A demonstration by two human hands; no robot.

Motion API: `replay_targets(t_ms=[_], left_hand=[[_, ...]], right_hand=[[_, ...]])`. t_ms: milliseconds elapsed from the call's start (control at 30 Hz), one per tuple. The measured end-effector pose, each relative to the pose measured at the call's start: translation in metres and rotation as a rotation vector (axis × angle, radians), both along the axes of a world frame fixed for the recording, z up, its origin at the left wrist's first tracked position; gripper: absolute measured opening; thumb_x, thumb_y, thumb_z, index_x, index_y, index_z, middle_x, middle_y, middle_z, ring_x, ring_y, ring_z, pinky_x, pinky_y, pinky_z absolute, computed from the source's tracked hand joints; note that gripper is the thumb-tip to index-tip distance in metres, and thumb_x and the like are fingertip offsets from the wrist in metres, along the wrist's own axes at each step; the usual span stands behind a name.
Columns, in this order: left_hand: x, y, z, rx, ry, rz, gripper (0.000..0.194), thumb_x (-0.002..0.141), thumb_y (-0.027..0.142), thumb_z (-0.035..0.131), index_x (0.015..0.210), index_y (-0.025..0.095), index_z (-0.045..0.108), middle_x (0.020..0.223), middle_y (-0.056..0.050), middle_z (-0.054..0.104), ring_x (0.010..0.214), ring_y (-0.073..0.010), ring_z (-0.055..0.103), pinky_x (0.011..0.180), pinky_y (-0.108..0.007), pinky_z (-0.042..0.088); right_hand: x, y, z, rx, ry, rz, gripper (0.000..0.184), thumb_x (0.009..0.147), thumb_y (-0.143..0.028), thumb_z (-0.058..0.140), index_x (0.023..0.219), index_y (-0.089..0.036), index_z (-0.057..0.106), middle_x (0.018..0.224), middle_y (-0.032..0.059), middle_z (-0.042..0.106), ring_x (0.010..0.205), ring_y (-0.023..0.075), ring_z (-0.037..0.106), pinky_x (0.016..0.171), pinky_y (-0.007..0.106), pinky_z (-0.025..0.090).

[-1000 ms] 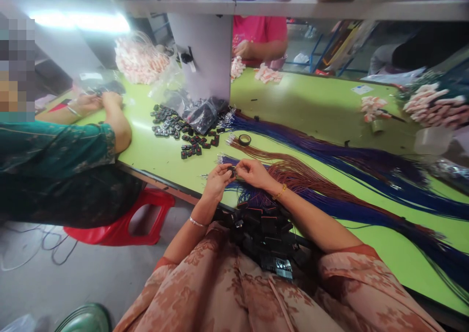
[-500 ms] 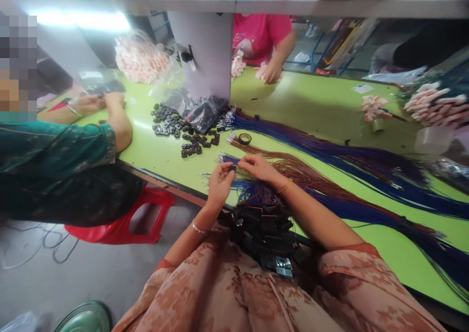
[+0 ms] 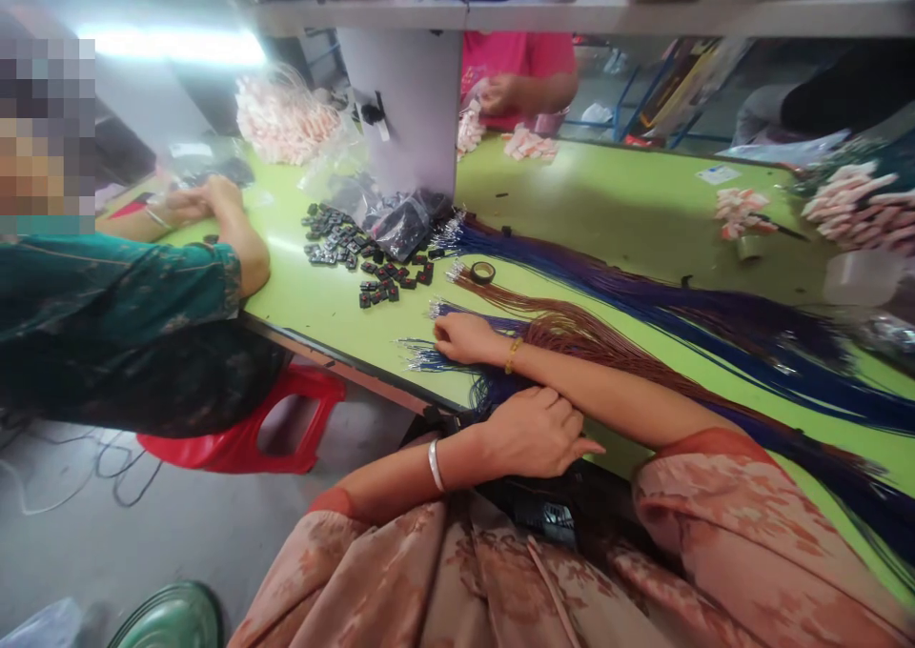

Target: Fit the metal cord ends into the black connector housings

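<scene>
My right hand (image 3: 468,339) reaches over the near bundles of wires, its fingers closed and their tips down at the blue wires (image 3: 423,354) with bare metal ends. Just above those fingertips lie the ends of purple wires (image 3: 441,311). My left hand (image 3: 535,433) is low over my lap, below the right forearm, back up and fingers curled; what it holds, if anything, is hidden. Black connector housings (image 3: 547,515) lie in my lap, mostly covered by the left hand and wrist.
Brown wires (image 3: 564,319) and a tape roll (image 3: 482,273) lie beyond my right hand. Loose black housings (image 3: 378,281) are scattered by a plastic bag (image 3: 407,224). A co-worker's arm (image 3: 247,248) rests on the table at left; another person (image 3: 521,76) sits opposite. A red stool (image 3: 307,429) stands left.
My hands have come apart from the small black part they were at. The left hand has dropped to my lap; the right has moved left to the wire ends.
</scene>
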State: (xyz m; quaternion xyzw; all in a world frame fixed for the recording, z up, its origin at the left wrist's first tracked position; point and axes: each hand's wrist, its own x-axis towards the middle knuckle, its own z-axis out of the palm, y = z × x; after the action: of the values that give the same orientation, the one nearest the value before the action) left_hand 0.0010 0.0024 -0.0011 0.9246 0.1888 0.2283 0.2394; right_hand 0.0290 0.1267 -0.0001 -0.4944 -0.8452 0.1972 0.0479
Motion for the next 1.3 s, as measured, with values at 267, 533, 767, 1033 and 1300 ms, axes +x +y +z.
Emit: replay_targets(t_ms=[267,533,767,1033,1300], left_hand=[[-0.083,0.062,0.005,-0.304,-0.562,0.617,0.014,0.08,0.032,0.063,0.086,0.022,0.07,0.097,-0.013,0.064,0.102,-0.0286,0.055,0.1,-0.043,0.037],[-0.203,0.166,-0.028,-0.086,0.05,1.299,0.023,0.08,0.018,0.054,0.1,0.012,0.063,0.104,-0.017,0.058,0.102,-0.0288,0.052,0.095,-0.043,0.038],[-0.22,0.165,-0.032,-0.164,0.127,1.309,0.039,0.072,0.015,0.059,0.111,0.017,0.059,0.096,-0.007,0.063,0.087,-0.0207,0.057,0.082,-0.033,0.043],[-0.225,0.141,-0.024,-0.182,-0.081,1.305,0.016,0.069,0.022,0.063,0.084,0.018,0.069,0.085,-0.005,0.064,0.07,-0.0166,0.057,0.073,-0.031,0.043],[-0.176,0.106,-0.006,-0.852,-0.965,0.824,0.024,0.062,0.021,0.072,0.085,0.014,0.067,0.088,-0.005,0.069,0.081,-0.0146,0.063,0.081,-0.03,0.048]], right_hand=[[-0.005,-0.017,-0.016,0.075,-0.066,-0.007,0.016,0.087,-0.023,0.05,0.096,-0.015,0.061,0.099,0.0139,0.066,0.087,0.0234,0.061,0.072,0.031,0.042],[-0.003,-0.018,-0.009,0.097,-0.131,0.029,0.021,0.091,-0.02,0.04,0.103,-0.012,0.056,0.1,0.0151,0.065,0.088,0.0243,0.061,0.071,0.031,0.039],[0.002,-0.015,-0.013,0.104,-0.018,-0.05,0.022,0.092,-0.021,0.036,0.102,-0.013,0.054,0.094,0.0124,0.066,0.079,0.0208,0.059,0.068,0.03,0.035],[0.005,-0.01,-0.006,0.1,0.394,-0.071,0.01,0.082,-0.017,0.046,0.081,-0.017,0.055,0.07,0.0016,0.059,0.062,0.0132,0.049,0.061,0.025,0.032],[0.001,-0.005,0.015,-0.069,0.851,-0.066,0.014,0.079,-0.029,0.054,0.079,-0.016,0.058,0.064,-0.0029,0.052,0.056,0.0087,0.041,0.055,0.022,0.033]])
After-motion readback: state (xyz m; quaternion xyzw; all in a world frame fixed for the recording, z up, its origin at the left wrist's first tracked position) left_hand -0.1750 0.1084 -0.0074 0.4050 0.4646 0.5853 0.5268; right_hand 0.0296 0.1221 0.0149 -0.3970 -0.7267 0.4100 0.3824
